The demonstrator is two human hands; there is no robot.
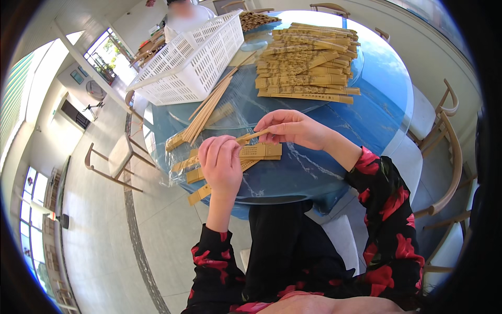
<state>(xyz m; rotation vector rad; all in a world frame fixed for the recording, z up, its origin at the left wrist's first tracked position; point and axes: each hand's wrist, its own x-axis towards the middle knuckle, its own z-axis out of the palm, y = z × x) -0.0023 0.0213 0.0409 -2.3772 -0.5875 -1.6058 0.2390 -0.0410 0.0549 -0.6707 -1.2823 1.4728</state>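
Over the near part of the table my two hands meet at a pale wooden chopstick (257, 134). My right hand (293, 129) pinches its right end between thumb and fingers. My left hand (220, 157) is closed around a brown paper sleeve (243, 140) at the chopstick's left end; its fingers hide most of the sleeve. Beneath my hands lie several flat printed paper sleeves (264, 152), fanned toward the table's edge. Beyond my left hand, a bundle of loose chopsticks (209, 112) slants away from me.
A large heap of brown sleeves (308, 65) lies at the far right of the round blue-covered table (374, 99). At the far left stands a white plastic basket (191, 63). A person (185, 21) sits beyond it. Wooden chairs (123, 157) stand around the table.
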